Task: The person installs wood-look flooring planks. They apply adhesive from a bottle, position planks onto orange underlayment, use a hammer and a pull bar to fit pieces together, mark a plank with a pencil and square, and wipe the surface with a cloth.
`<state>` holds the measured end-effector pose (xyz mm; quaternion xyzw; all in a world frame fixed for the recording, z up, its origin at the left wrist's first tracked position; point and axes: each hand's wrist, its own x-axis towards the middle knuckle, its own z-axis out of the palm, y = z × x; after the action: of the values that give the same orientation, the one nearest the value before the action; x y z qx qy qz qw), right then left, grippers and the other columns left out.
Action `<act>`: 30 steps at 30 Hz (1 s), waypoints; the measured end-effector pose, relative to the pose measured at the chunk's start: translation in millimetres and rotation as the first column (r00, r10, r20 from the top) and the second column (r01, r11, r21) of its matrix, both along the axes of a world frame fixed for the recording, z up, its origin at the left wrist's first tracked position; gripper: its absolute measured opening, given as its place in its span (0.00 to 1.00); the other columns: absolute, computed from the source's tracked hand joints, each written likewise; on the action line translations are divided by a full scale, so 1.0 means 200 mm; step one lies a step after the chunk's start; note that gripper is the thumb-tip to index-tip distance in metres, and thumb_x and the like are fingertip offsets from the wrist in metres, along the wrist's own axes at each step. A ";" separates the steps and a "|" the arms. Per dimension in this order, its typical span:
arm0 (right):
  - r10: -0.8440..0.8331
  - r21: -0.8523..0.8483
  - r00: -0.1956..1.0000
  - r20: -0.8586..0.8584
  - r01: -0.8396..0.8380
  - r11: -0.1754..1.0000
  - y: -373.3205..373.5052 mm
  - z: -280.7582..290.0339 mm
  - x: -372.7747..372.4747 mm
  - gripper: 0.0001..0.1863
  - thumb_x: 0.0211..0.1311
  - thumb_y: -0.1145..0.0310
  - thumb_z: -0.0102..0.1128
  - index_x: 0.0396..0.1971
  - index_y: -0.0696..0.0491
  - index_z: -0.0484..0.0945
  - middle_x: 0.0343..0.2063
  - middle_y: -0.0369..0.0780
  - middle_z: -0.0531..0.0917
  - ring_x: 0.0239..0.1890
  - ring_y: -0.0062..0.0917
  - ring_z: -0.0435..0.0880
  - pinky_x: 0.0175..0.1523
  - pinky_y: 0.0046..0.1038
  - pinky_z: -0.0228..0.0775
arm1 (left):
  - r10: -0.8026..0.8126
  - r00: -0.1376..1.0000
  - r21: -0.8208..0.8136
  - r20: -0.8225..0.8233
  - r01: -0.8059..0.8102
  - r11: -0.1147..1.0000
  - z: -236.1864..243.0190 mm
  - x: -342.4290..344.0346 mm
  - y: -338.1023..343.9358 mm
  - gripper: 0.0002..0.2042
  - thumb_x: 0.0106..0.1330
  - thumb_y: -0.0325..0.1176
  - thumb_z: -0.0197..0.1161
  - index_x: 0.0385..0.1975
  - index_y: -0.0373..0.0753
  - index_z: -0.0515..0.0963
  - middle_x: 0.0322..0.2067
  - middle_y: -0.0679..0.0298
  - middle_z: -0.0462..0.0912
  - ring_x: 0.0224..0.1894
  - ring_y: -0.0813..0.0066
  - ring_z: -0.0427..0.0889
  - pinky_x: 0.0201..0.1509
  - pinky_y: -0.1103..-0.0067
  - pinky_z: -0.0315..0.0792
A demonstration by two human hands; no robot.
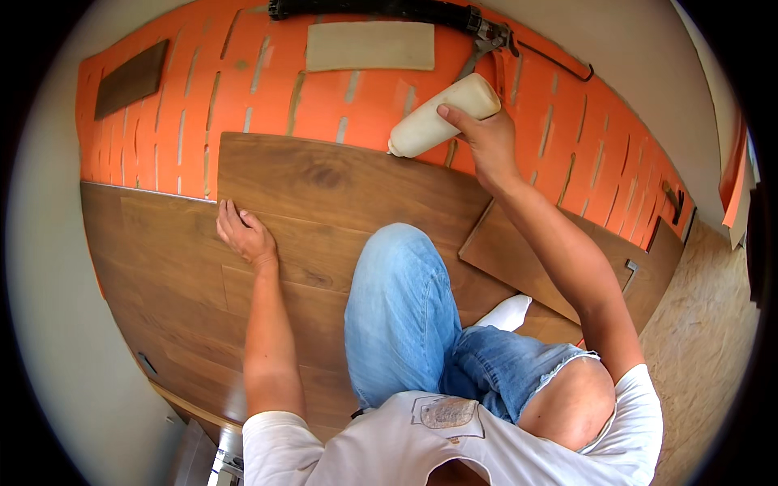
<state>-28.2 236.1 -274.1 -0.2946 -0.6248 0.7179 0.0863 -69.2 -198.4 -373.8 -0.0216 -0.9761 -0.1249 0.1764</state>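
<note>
In my right hand (482,134) is a cream plastic bottle (433,121), gripped and tilted so that its nozzle meets the far long edge of a brown wood plank (348,174). My left hand (247,231) rests at that plank's left end, fingertips on the edge and fingers slightly apart. The plank lies along laid boards (154,267) of the same brown wood, bordering orange underlayment (186,97) marked with slotted openings and streaks.
A caulking gun (381,12), a pale board (369,44) and a dark board piece (130,77) lie on the underlayment. Loose planks (527,259) and a metal pull bar (630,271) are at right, beside bare chipboard (681,340). Walls bound the left and far right.
</note>
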 end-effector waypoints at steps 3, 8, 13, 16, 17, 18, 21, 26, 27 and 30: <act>-0.032 0.027 0.998 0.051 0.030 0.999 0.01 0.02 0.01 0.18 0.58 0.70 0.75 0.46 0.57 0.79 0.41 0.38 0.86 0.46 0.23 0.84 0.51 0.29 0.77 | 0.004 1.000 0.007 0.003 -0.004 1.000 0.00 0.00 0.00 0.18 0.70 0.29 0.53 0.56 0.31 0.78 0.63 0.56 0.76 0.63 0.48 0.69 0.67 0.58 0.65; -0.064 -0.015 0.996 0.061 0.065 0.998 0.03 0.04 0.06 0.18 0.58 0.70 0.75 0.46 0.57 0.79 0.41 0.38 0.85 0.43 0.23 0.84 0.49 0.29 0.77 | -0.006 1.000 -0.009 -0.003 0.006 1.000 -0.01 0.00 -0.01 0.17 0.70 0.28 0.52 0.56 0.30 0.78 0.63 0.55 0.75 0.63 0.49 0.70 0.67 0.58 0.66; -0.108 0.010 0.993 0.054 0.108 0.994 0.06 0.01 0.10 0.18 0.58 0.70 0.75 0.46 0.57 0.79 0.41 0.39 0.85 0.43 0.24 0.84 0.47 0.29 0.78 | -0.011 1.000 0.002 -0.003 0.011 1.000 0.00 0.00 -0.01 0.17 0.70 0.29 0.52 0.56 0.30 0.78 0.63 0.54 0.75 0.63 0.50 0.70 0.67 0.58 0.66; -0.152 0.037 0.985 0.083 0.149 0.988 0.11 0.00 0.14 0.19 0.59 0.70 0.74 0.47 0.58 0.78 0.42 0.40 0.85 0.43 0.25 0.85 0.47 0.29 0.79 | -0.012 1.000 0.012 0.003 0.012 1.000 0.00 0.00 0.01 0.18 0.70 0.29 0.52 0.57 0.30 0.78 0.62 0.53 0.76 0.63 0.50 0.71 0.67 0.59 0.65; -0.160 0.035 0.983 0.086 0.158 0.987 0.15 0.00 0.17 0.19 0.59 0.70 0.73 0.48 0.58 0.78 0.42 0.40 0.85 0.44 0.26 0.85 0.47 0.30 0.79 | -0.014 1.000 0.009 0.002 0.014 1.000 -0.01 0.00 0.01 0.18 0.70 0.29 0.52 0.57 0.30 0.77 0.62 0.53 0.76 0.62 0.49 0.71 0.67 0.58 0.65; -0.171 0.032 0.981 0.089 0.168 0.985 0.18 0.00 0.20 0.19 0.60 0.70 0.73 0.48 0.59 0.78 0.42 0.40 0.85 0.44 0.26 0.85 0.47 0.30 0.80 | -0.016 1.000 0.007 0.001 0.016 1.000 -0.02 0.00 0.00 0.18 0.70 0.29 0.53 0.57 0.30 0.77 0.62 0.53 0.76 0.62 0.49 0.71 0.67 0.58 0.65; -0.196 0.071 0.964 0.178 0.186 0.980 0.30 0.05 0.30 0.19 0.60 0.71 0.73 0.49 0.59 0.78 0.43 0.41 0.85 0.45 0.27 0.86 0.47 0.31 0.82 | -0.057 0.998 -0.045 -0.016 0.056 0.997 -0.06 -0.01 -0.06 0.18 0.70 0.29 0.53 0.57 0.30 0.77 0.61 0.51 0.77 0.62 0.48 0.72 0.68 0.58 0.64; -0.277 0.143 0.940 0.198 0.252 0.957 0.56 0.04 0.53 0.19 0.61 0.70 0.71 0.49 0.61 0.78 0.43 0.42 0.85 0.45 0.28 0.86 0.47 0.33 0.83 | -0.053 0.999 -0.055 -0.012 0.052 0.997 -0.09 -0.01 -0.07 0.19 0.69 0.30 0.53 0.56 0.29 0.78 0.60 0.49 0.78 0.63 0.48 0.73 0.69 0.58 0.62; -0.306 0.179 0.927 0.218 0.270 0.946 0.60 0.04 0.57 0.19 0.61 0.70 0.71 0.48 0.61 0.78 0.43 0.43 0.85 0.45 0.29 0.86 0.46 0.33 0.83 | -0.046 0.999 -0.054 -0.020 0.045 0.998 -0.10 -0.02 -0.07 0.19 0.69 0.30 0.52 0.56 0.29 0.78 0.60 0.48 0.78 0.63 0.48 0.73 0.69 0.58 0.62; -0.333 0.209 0.912 0.239 0.287 0.935 0.77 0.04 0.74 0.20 0.61 0.69 0.71 0.49 0.62 0.77 0.42 0.44 0.85 0.43 0.29 0.87 0.43 0.33 0.84 | -0.087 0.995 -0.090 -0.040 0.084 0.992 -0.14 -0.04 -0.12 0.19 0.69 0.30 0.51 0.56 0.28 0.78 0.59 0.46 0.78 0.62 0.48 0.74 0.69 0.58 0.63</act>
<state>119.6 390.4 -266.3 -0.4770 -0.6344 0.5924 0.1381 -77.1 -221.4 -401.8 -0.0740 -0.9747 -0.0886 0.1913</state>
